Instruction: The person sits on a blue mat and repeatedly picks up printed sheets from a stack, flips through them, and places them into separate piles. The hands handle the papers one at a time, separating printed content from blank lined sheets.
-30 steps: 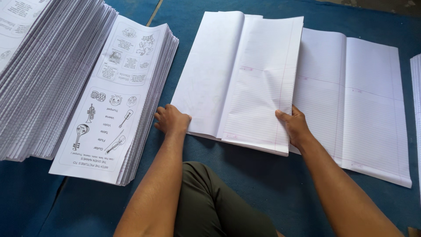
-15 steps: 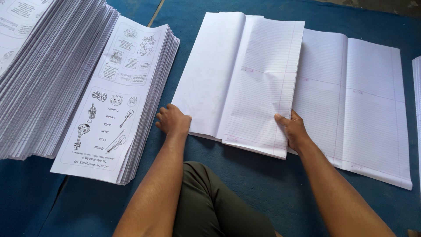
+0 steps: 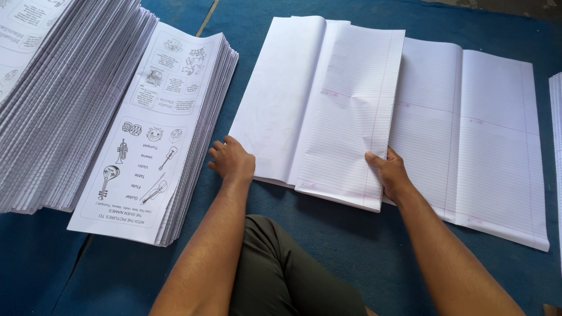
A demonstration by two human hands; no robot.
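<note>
A folded bundle of white ruled sheets (image 3: 319, 105) lies in front of me on the blue floor mat (image 3: 328, 246), overlapping a flat stack of ruled sheets (image 3: 474, 129) to its right. My left hand (image 3: 233, 161) rests with curled fingers at the bundle's near left edge. My right hand (image 3: 389, 174) grips the bundle's near right corner, thumb on top.
To the left stands a tall stack of printed sheets with instrument drawings (image 3: 155, 129), and a bigger fanned stack (image 3: 52, 111) further left. Another paper stack's edge (image 3: 556, 117) shows at far right. My knee in dark green trousers (image 3: 281, 269) is below.
The right hand has shifted slightly along the bundle's near right edge, and the bundle has settled a little. The left hand stays put.
</note>
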